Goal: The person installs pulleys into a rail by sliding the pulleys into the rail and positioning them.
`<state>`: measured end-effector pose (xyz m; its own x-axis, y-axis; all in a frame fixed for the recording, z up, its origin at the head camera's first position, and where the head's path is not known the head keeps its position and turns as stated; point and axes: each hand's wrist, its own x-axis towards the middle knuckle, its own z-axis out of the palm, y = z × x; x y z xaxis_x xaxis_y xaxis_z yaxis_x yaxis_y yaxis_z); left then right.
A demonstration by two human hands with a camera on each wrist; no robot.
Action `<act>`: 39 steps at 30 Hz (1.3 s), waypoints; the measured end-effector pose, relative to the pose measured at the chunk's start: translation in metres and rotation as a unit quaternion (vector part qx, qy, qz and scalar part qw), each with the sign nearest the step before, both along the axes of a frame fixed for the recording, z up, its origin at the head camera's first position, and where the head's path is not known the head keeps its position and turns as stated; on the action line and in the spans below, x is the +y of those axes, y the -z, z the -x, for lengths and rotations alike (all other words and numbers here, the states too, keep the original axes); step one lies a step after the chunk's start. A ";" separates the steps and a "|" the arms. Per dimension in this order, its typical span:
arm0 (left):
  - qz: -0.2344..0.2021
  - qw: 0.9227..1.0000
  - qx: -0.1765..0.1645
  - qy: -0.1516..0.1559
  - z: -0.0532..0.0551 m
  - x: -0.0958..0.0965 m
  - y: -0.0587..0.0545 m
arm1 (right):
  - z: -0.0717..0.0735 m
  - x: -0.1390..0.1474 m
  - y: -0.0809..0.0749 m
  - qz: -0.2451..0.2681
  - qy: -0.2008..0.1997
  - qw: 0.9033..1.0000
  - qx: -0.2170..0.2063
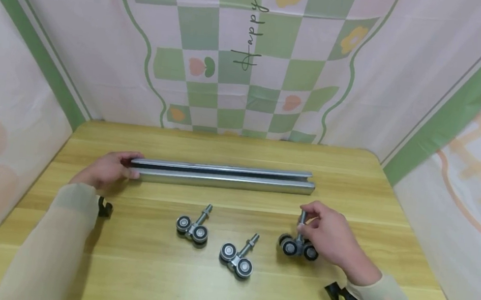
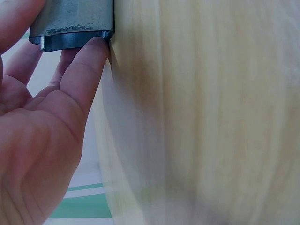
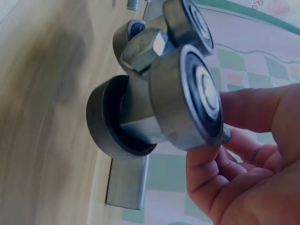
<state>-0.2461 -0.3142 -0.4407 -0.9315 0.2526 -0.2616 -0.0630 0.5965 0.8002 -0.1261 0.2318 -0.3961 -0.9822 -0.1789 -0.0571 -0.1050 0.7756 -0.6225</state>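
Observation:
A metal channel rail (image 1: 223, 181) lies across the table with its slot facing up. My left hand (image 1: 109, 169) grips its left end, thumb on the near side and fingers on the far side; the left wrist view shows the fingertips (image 2: 96, 49) at the rail's end (image 2: 72, 28). In my right hand (image 1: 333, 235), the thumb and fingers pinch the threaded bolt of a roller trolley (image 1: 289, 247), held bolt up with its wheels lowest. Its bearing wheels (image 3: 185, 96) fill the right wrist view, where the hand (image 3: 253, 159) hides most of the bolt.
Two more roller trolleys, the left one (image 1: 192, 231) and the middle one (image 1: 236, 260), lie on the wooden table (image 1: 141, 282) nearer than the rail, bolts slanting up to the right. Printed cloth (image 1: 246, 96) hangs behind the table's far edge and at both sides.

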 end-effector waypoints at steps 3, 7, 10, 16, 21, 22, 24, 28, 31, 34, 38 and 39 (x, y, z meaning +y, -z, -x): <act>0.003 1.000 0.000 0.001 0.000 -0.001 0.000 | 0.000 0.002 0.000 -0.004 0.003 1.000 0.014; 0.003 1.000 -0.001 -0.001 0.001 -0.001 0.000 | -0.001 0.005 0.000 -0.002 0.010 1.000 0.026; 0.006 1.000 -0.002 -0.001 0.001 -0.001 0.000 | -0.001 0.008 0.001 -0.002 0.015 0.999 0.036; 0.015 1.000 0.000 -0.001 0.001 -0.001 -0.002 | -0.002 0.011 -0.003 -0.005 0.026 0.998 0.053; 0.011 1.000 -0.001 -0.002 0.001 0.001 -0.003 | -0.002 0.012 -0.003 -0.009 0.035 0.997 0.063; 0.011 1.000 0.000 -0.002 0.001 0.001 -0.004 | -0.002 0.012 -0.003 -0.009 0.034 0.997 0.064; 0.010 1.000 0.000 -0.003 0.001 0.002 -0.004 | -0.002 0.012 -0.003 -0.011 0.035 0.997 0.065; 0.011 1.000 0.000 -0.003 0.001 0.003 -0.006 | -0.002 0.013 -0.002 -0.013 0.035 0.997 0.065; 0.015 1.000 0.004 0.000 0.001 0.003 -0.006 | -0.002 0.014 0.001 -0.015 0.032 0.997 0.071; 0.014 1.000 0.003 -0.002 0.001 0.003 -0.005 | -0.001 0.015 0.005 -0.021 0.024 0.996 0.083; 0.012 1.000 -0.002 -0.006 0.000 0.002 -0.004 | -0.002 0.016 0.012 -0.026 0.014 0.996 0.090; 0.014 1.000 -0.001 -0.005 0.000 0.002 -0.003 | -0.002 0.016 0.013 -0.025 0.011 0.996 0.088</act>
